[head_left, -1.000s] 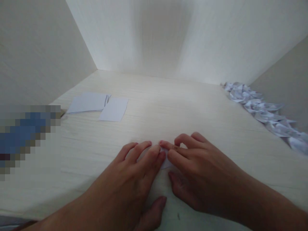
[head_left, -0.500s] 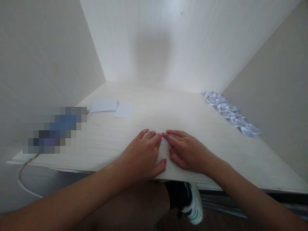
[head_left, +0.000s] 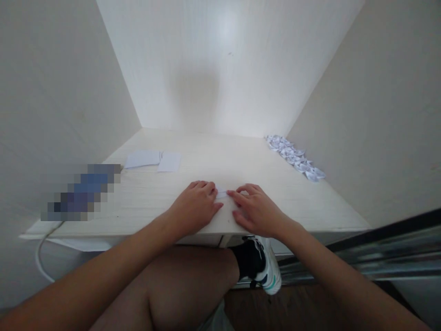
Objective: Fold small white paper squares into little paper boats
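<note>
A small folded piece of white paper [head_left: 221,194] lies flat on the tabletop between my hands. The bunched fingers of my left hand [head_left: 196,207] press on its left end and cover part of it, so its full shape is hidden. At the other end, an index fingertip of my right hand [head_left: 257,209] touches the paper. That hand's thumb stands apart from the index finger, near the table surface. Further back to the left are a stack of white paper sheets [head_left: 143,159] and a single square sheet [head_left: 169,162] overlapping or adjoining it.
A long pile of folded white paper pieces [head_left: 292,156] runs along the right wall. On the left, a pixelated object [head_left: 86,188] rests near a white cable [head_left: 38,257]. Walls enclose the white table [head_left: 220,151] on three sides. My leg and shoe [head_left: 270,271] are below its front edge.
The camera view has shifted and tilted down, showing more of my leg. My right hand's fingertips have moved slightly apart from my left hand, exposing more of the folded paper.
</note>
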`<state>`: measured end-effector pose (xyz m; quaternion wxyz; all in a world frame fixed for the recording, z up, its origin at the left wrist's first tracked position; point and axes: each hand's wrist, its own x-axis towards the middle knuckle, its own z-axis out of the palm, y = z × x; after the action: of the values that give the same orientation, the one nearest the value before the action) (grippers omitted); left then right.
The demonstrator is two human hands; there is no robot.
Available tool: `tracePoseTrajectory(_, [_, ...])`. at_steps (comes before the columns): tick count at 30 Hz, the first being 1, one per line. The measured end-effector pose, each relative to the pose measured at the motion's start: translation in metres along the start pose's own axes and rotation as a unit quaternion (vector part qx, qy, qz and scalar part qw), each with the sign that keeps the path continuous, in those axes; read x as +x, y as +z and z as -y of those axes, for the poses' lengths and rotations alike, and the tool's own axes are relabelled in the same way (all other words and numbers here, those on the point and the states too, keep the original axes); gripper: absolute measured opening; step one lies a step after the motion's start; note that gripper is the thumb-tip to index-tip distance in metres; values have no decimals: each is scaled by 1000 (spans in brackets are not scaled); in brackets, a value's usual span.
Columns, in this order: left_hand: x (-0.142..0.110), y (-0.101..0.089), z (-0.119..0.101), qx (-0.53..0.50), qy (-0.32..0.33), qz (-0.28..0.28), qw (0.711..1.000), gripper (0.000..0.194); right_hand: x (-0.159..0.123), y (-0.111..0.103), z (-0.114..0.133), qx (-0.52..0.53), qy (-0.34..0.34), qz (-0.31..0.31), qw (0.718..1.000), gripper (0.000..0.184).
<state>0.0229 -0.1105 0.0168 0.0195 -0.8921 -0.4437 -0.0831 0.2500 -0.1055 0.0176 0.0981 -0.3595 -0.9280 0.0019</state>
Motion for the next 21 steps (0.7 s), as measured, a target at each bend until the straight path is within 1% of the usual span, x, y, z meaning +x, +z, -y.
tracePoseTrajectory(3, [17,-5,6,-20,-29,30,999,40,0,2,6,-7,22,-8,1000,54])
tracePoseTrajectory(6, [40,-14,17,-35,-50,64,996,40,-1,5,10,5,43,-20,999,53])
tracePoseTrajectory(10, [69,-26,30,-80,-89,117,986,13,-3,8,11,41,50,-41,997,49])
tracePoseTrajectory(11, [75,-28,32,-94,-102,131,982,8,-3,8,11,47,54,-47,996,49])
tracePoseTrajectory(12, [80,-30,33,-109,-117,144,977,8,-4,9,10,50,56,-49,996,49])
tracePoseTrajectory(14, [86,-32,33,-142,-156,176,962,19,-3,10,10,51,60,-55,995,46])
tracePoseTrajectory(17, [92,-32,31,-201,-223,229,926,34,-3,11,10,55,64,-67,994,42])
tracePoseTrajectory(19, [93,-31,28,-245,-262,243,901,39,-4,11,12,61,66,-79,993,41])
tracePoseTrajectory(21, [94,-33,26,-291,-296,239,878,40,-5,10,13,71,70,-92,991,38])
